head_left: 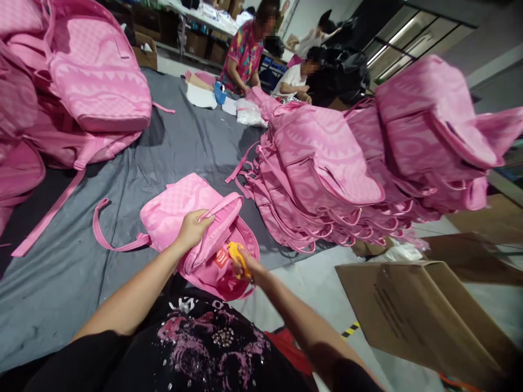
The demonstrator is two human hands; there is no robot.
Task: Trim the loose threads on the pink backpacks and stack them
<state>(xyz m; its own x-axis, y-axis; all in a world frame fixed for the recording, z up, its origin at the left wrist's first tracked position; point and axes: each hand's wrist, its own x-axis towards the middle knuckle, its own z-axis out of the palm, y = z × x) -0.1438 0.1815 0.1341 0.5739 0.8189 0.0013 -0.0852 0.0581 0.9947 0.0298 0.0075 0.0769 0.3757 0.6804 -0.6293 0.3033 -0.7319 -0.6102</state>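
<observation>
A pink backpack [175, 204] lies on the grey-covered table right in front of me, its main compartment unzipped and gaping toward me. My left hand [195, 227] grips the edge of its opening flap and holds it up. Inside the opening, a red label [221, 258] shows on the pink lining. Beside that label, my right hand [246, 267] is closed round a yellow tool [237, 256] that looks like thread snips; its blades cannot be made out. One pink strap [116, 247] trails to the left of the bag.
Stacked pink backpacks stand at the right [322, 158] and at the left [102, 76]. Two people work at the table's far end, near white packets [250, 113]. A large cardboard box [408, 310] sits on the floor at my right, past the table [134, 174] edge.
</observation>
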